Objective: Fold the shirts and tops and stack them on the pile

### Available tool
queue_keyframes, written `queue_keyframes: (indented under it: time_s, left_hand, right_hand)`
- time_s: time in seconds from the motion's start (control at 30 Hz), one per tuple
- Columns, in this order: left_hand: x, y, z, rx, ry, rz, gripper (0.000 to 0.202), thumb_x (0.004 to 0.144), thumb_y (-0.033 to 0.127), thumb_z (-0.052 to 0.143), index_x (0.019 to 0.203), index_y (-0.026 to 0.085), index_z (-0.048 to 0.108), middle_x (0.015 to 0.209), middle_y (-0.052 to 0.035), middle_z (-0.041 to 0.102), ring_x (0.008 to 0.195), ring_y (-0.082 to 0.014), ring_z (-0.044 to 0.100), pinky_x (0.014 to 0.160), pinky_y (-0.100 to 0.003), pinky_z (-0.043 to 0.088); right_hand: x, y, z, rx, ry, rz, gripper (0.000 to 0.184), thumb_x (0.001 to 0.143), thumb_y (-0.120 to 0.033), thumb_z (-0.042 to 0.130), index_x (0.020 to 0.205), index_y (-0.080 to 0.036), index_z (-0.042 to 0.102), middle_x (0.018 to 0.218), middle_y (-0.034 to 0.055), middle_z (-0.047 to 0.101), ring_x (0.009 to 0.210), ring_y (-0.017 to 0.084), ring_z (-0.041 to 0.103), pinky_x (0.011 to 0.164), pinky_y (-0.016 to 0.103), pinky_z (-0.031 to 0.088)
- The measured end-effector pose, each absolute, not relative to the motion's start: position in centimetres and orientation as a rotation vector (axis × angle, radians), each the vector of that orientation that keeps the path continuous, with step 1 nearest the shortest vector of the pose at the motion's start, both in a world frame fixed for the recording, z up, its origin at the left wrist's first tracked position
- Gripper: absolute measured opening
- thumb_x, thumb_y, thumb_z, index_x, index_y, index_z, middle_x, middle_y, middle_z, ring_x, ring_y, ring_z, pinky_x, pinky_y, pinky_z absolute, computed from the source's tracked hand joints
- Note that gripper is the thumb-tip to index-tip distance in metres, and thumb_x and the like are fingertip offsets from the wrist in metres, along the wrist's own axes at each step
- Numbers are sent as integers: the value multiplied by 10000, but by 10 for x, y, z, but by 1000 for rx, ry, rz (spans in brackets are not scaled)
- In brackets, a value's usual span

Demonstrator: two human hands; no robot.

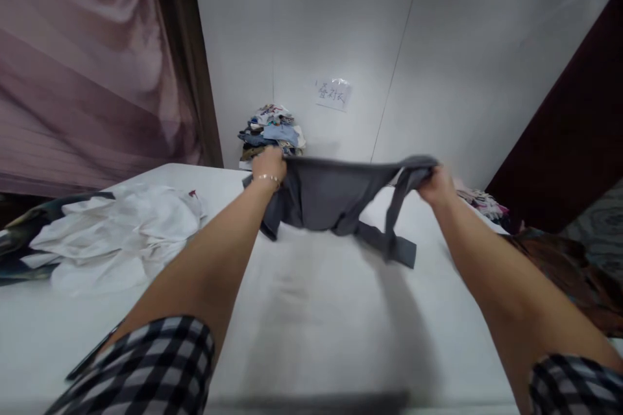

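Note:
A dark grey shirt [326,194] is stretched in the air above the white table, held from both sides. My left hand [269,165] grips its left end in closed fingers, with a bracelet at the wrist. At the opposite end, my right hand [435,185] is closed on the bunched cloth. A sleeve with its cuff [403,253] dangles below the right hand, near the tabletop. The garment's lower folds look slightly blurred, and its far side is hidden.
On the white table [302,324], a white cloth heap [126,227] lies at left over dark fabric. A pile of folded clothes [272,130] stands at the back by the wall. Brown clothing [569,272] lies at right, with another clothes pile [481,201] behind. A paper sign [333,94] hangs on the wall.

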State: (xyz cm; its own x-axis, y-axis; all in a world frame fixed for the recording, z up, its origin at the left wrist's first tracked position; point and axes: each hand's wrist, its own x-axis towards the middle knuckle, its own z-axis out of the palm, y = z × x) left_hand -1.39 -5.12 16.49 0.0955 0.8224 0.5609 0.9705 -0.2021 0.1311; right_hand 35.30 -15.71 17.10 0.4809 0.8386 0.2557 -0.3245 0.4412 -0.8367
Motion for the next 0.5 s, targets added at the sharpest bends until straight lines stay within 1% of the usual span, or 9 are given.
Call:
queue_keyframes:
  time_s: [0.07, 0.13, 0.2, 0.23, 0.3, 0.33, 0.4, 0.43, 0.5]
  left_hand:
    - [-6, -47, 214, -1969, -1612, -1001, 331, 859, 210, 403, 1130, 163, 589, 1207, -144, 561, 1089, -269, 540, 855, -374, 409]
    - [-7, -57, 250, -1926, -1424, -1078, 311, 848, 182, 426, 1113, 183, 589, 1220, -107, 547, 1120, -246, 504, 896, -363, 387]
    - [-14, -71, 262, -1930, -1293, -1030, 280, 834, 160, 445, 1068, 172, 599, 1177, -96, 563, 1104, -232, 495, 901, -354, 378]
    - [-21, -79, 259, -1948, -1259, -966, 260, 825, 151, 451, 1034, 158, 606, 1135, -102, 578, 1079, -233, 501, 889, -355, 380]
    - [-38, -92, 234, -2030, -1240, -782, 229, 802, 122, 455, 959, 143, 620, 1023, -112, 610, 1012, -240, 528, 849, -364, 387]
    - [-48, -98, 213, -2099, -1242, -675, 221, 787, 102, 455, 920, 146, 626, 969, -111, 621, 980, -244, 541, 830, -370, 388]
    - [-67, -111, 162, -2282, -1248, -471, 236, 755, 59, 451, 862, 167, 632, 879, -95, 636, 909, -242, 568, 799, -374, 389]
    - [-77, -119, 133, -2380, -1256, -406, 240, 742, 45, 455, 833, 175, 636, 865, -94, 641, 894, -241, 574, 791, -372, 389]
    - [-93, -137, 78, -2539, -1298, -283, 258, 719, 4, 448, 755, 181, 632, 815, -92, 642, 849, -236, 584, 757, -361, 390]
  right_hand:
    - [358, -151, 233, -520, -670, 652, 345, 866, -103, 274, 842, -172, 611, 832, 27, 706, 843, 95, 657, 807, 212, 530]
    - [361, -161, 276, -378, -829, 631, 385, 902, -160, 236, 894, -164, 621, 966, 54, 703, 957, 137, 647, 867, 302, 521]
    - [360, -182, 291, -382, -954, 629, 381, 915, -192, 250, 930, -157, 629, 1024, 68, 694, 1011, 165, 635, 874, 342, 517]
    - [360, -193, 287, -417, -972, 619, 360, 912, -190, 274, 933, -159, 631, 1018, 65, 697, 1012, 163, 636, 865, 331, 520]
    - [358, -215, 263, -542, -928, 605, 286, 884, -169, 346, 910, -173, 631, 942, 43, 711, 944, 145, 656, 812, 287, 538]
    - [358, -226, 243, -634, -907, 614, 240, 858, -162, 395, 892, -180, 632, 881, 31, 715, 873, 141, 669, 769, 270, 549]
    - [358, -249, 196, -911, -941, 711, 159, 793, -184, 502, 869, -182, 641, 745, 19, 704, 679, 155, 668, 650, 279, 562]
    - [358, -261, 170, -1076, -1008, 755, 148, 762, -208, 552, 864, -174, 653, 652, 16, 681, 573, 156, 640, 579, 277, 550]
    - [361, -284, 121, -1369, -1155, 787, 209, 730, -258, 612, 912, -176, 674, 557, 6, 642, 482, 145, 593, 481, 245, 494]
